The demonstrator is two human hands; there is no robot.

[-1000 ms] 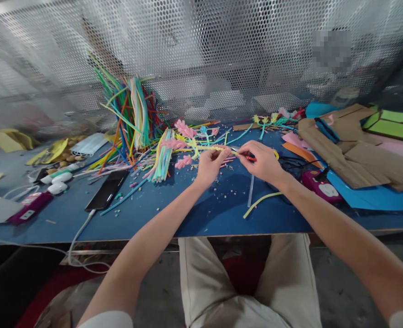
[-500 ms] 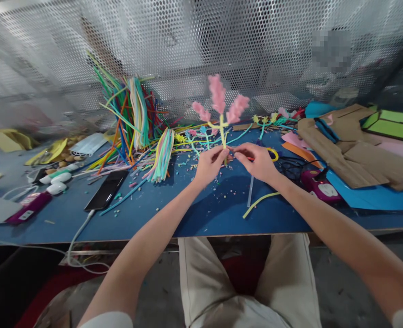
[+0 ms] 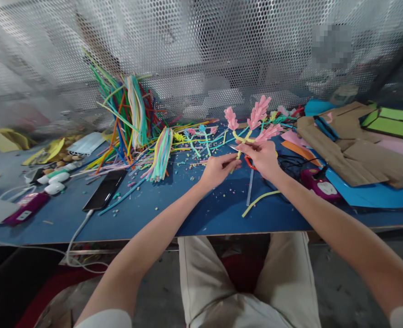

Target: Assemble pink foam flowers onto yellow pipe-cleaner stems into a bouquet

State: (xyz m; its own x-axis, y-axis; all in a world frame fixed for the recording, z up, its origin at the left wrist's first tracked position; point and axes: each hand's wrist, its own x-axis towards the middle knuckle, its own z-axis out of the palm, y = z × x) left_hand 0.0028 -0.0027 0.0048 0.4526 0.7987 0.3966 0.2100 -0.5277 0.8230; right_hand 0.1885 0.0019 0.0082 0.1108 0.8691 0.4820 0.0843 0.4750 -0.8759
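Observation:
A pipe-cleaner flower with a yellow stem and three pink fuzzy tips leans to the right above the blue table. Low on its stem, my left hand is closed in a pinch. My right hand closes on the stem just higher, under the pink tips. Beside the right fingers show a metal blade tip and the red handle of scissors, mostly hidden; whether that hand grips them I cannot tell. A yellow-green pipe cleaner and a thin clear stick lie below the right hand.
Bundles of coloured pipe cleaners stand at left centre, near a black phone on a cable. Small fuzz scraps litter the blue table. Brown paper and a purple power strip lie right. A perforated metal screen rises behind.
The flower has tilted from upright to the right and lower. My right hand has moved up onto the stem, and my left hand has shifted slightly right and down.

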